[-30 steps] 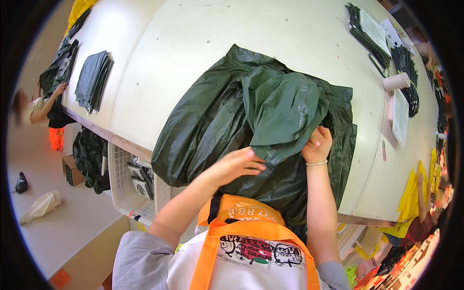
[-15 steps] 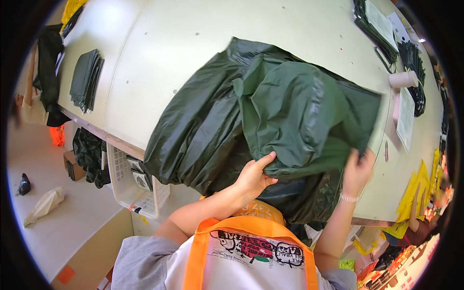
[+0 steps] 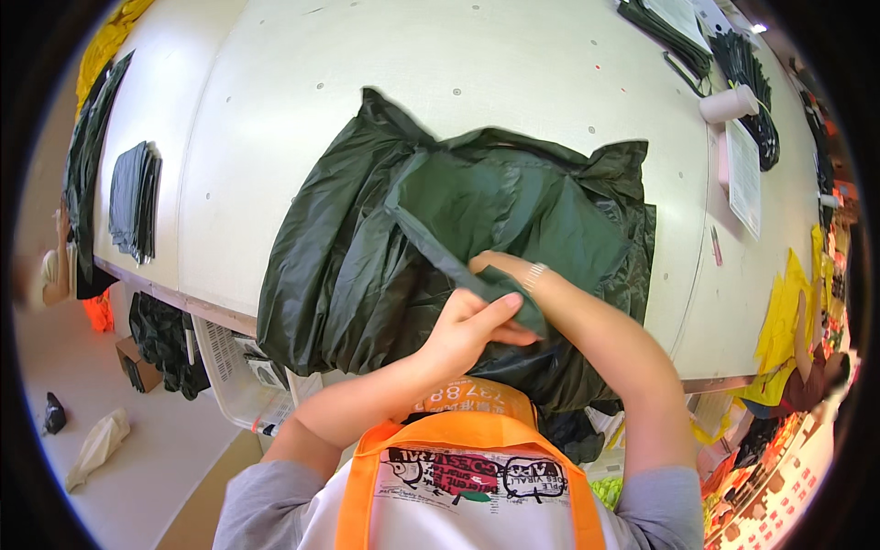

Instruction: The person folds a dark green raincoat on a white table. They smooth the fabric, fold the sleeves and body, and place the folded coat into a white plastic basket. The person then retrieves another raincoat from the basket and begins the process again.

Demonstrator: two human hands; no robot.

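Observation:
A dark green raincoat (image 3: 339,266) of thin, shiny fabric lies bunched and wrinkled on the table in front of me, its near side hanging over the front edge. On top of it, a hood-like piece (image 3: 522,206) is spread with its opening toward me. My left hand (image 3: 463,335) pinches the folded edge of that piece between thumb and fingers, low in the middle. Crossing in from the right, my right hand (image 3: 504,266) reaches into the opening just above the left; fabric covers its fingertips, so its grip is hidden.
The pale table (image 3: 275,110) bears a folded dark stack (image 3: 136,202) at left. At right are a white cup (image 3: 729,104), a sheet (image 3: 742,179), a pen (image 3: 716,246) and dark bundles (image 3: 747,82). Below left stands a white basket (image 3: 225,376). Another person (image 3: 811,376) handles yellow fabric.
My right hand has left the raincoat's right edge and come across to the middle, beside the left hand. The right side of the fabric has dropped onto the table. The view has shifted slightly.

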